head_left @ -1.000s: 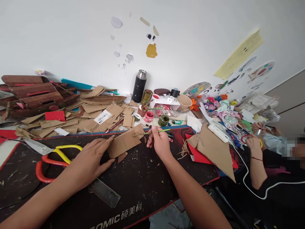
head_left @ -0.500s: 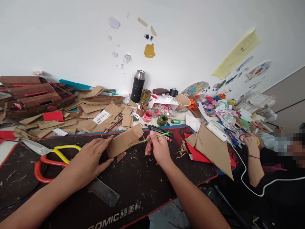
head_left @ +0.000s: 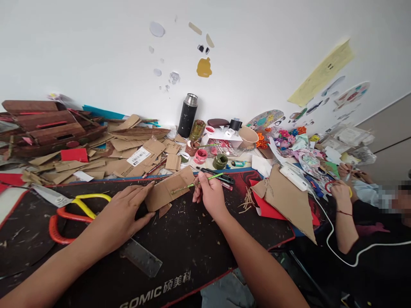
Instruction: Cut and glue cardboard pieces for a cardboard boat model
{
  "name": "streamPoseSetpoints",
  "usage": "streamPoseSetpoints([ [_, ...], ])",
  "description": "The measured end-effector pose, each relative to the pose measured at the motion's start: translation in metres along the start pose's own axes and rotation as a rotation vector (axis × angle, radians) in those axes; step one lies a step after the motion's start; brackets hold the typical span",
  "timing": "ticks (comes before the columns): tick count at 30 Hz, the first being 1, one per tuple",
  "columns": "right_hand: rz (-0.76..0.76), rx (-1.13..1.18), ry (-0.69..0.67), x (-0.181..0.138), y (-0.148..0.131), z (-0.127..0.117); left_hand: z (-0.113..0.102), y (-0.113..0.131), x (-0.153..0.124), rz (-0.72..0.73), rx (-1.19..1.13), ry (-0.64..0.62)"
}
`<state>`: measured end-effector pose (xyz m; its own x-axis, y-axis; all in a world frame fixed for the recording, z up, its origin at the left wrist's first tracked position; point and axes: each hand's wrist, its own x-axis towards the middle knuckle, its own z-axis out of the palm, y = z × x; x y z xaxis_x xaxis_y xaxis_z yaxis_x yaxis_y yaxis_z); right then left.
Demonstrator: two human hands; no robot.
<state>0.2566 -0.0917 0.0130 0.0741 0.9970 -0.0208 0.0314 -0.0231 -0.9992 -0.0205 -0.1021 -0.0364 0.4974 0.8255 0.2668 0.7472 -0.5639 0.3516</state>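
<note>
My right hand pinches a thin green paintbrush, its tip now over a folded piece of brown cardboard. The left end of that cardboard is gripped between the fingers and thumb of my left hand. A small cardboard scrap lies just below the piece. Beneath my left wrist a clear ruler sticks out, and scissors with red and yellow handles lie to the left of the hand. Behind my right hand rests a black utility knife.
Open paint jars, pink and green, stand behind the dark mat. A black thermos is by the wall. Cardboard scraps and a brown model boat fill the back left. At right, another person's hand holds scissors.
My right hand has shifted slightly left, carrying the paintbrush tip further over the cardboard. My left hand keeps its grip; the whole view has moved a little.
</note>
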Motion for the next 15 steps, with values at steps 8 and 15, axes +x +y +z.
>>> streamPoseSetpoints([
  [8, -0.035, 0.021, 0.017, 0.011, 0.001, 0.019, 0.002, -0.003, 0.0, -0.002, -0.002, 0.009],
  [15, -0.017, 0.019, -0.091, 0.001, 0.001, 0.014, 0.004, -0.005, -0.002, 0.019, 0.021, 0.028],
])
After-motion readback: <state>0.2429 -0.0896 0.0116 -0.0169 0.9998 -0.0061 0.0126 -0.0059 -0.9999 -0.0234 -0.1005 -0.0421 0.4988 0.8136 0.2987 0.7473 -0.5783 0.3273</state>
